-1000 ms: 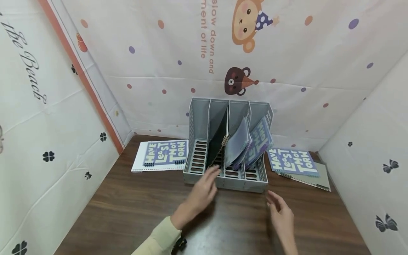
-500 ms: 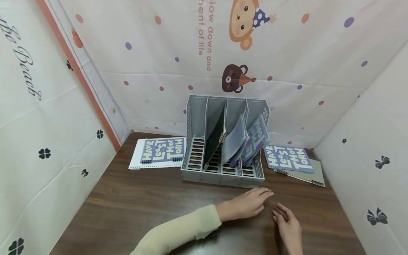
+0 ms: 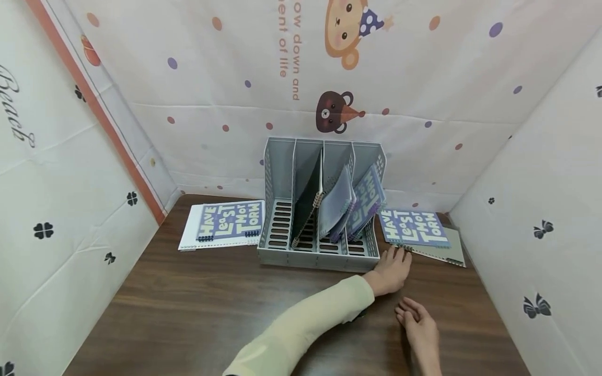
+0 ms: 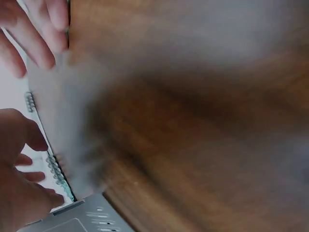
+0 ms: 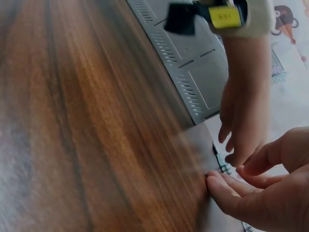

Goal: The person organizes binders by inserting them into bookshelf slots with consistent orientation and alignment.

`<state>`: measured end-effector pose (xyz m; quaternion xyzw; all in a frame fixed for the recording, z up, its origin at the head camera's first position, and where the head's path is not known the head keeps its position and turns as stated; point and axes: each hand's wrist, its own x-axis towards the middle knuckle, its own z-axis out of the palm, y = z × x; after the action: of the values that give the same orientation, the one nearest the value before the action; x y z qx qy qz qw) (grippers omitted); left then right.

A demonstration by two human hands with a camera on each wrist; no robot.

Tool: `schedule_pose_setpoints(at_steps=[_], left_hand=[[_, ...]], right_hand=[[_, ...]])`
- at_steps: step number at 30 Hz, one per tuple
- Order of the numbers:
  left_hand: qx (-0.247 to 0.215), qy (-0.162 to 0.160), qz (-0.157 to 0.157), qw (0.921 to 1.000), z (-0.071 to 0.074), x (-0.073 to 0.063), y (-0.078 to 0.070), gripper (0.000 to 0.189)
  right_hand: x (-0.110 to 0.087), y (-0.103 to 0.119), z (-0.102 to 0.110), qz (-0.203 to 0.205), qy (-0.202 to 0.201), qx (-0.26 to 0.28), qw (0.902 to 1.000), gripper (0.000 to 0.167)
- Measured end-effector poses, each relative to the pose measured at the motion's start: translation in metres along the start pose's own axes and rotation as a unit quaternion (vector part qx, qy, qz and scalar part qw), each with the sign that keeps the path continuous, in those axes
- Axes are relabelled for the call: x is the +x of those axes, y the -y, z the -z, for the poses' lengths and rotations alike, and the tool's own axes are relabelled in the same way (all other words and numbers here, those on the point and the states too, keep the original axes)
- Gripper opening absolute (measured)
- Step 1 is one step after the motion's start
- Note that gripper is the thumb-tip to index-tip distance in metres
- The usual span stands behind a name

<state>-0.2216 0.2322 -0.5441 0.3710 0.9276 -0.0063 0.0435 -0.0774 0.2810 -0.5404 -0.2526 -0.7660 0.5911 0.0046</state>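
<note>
On a brown wood-grain bench (image 3: 188,308), a person's left hand (image 3: 392,270) reaches just beside the front right corner of a gray organizer (image 3: 305,258), its grip loose and fingers spread, near a lettered notebook (image 3: 414,228) lying over a beige notebook (image 3: 442,254); whether it touches them cannot be told. The right hand (image 3: 420,331), nearer the person, has fingers loosely bent, its grip narrow and bare. The organizer's second compartment from the left holds a leaning dark notebook (image 3: 307,204); the third, pale notebooks (image 3: 335,206); the fourth, purple-blue notebooks (image 3: 365,204). At its left, a smaller notebook (image 3: 230,220) lies on a white one (image 3: 189,230).
</note>
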Motion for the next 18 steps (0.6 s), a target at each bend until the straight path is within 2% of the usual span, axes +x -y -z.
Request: schedule_pose_setpoints(at_steps=[6, 10, 13, 16, 18], left_hand=[[0.027, 0.018, -0.023, 0.9992, 0.000, 0.018, 0.002, 0.069], [0.033, 0.035, 0.001, 0.9988, 0.002, 0.022, 0.001, 0.068], [0.034, 0.029, 0.009, 0.9990, 0.003, 0.024, -0.001, 0.065], [0.045, 0.014, 0.000, 0.9989, 0.004, 0.025, -0.001, 0.065], [0.056, 0.018, -0.002, 0.9983, 0.004, 0.026, -0.001, 0.066]], right_hand=[[0.001, -0.002, -0.003, -0.016, -0.001, 0.029, 0.9995, 0.046], [0.003, -0.001, -0.001, -0.021, 0.006, 0.032, 0.9992, 0.045], [0.004, 0.001, 0.001, -0.017, 0.005, 0.028, 0.9995, 0.045], [0.006, 0.002, 0.002, -0.015, 0.008, 0.027, 0.9995, 0.045], [0.007, 0.002, 0.002, -0.016, 0.012, 0.029, 0.9994, 0.045]])
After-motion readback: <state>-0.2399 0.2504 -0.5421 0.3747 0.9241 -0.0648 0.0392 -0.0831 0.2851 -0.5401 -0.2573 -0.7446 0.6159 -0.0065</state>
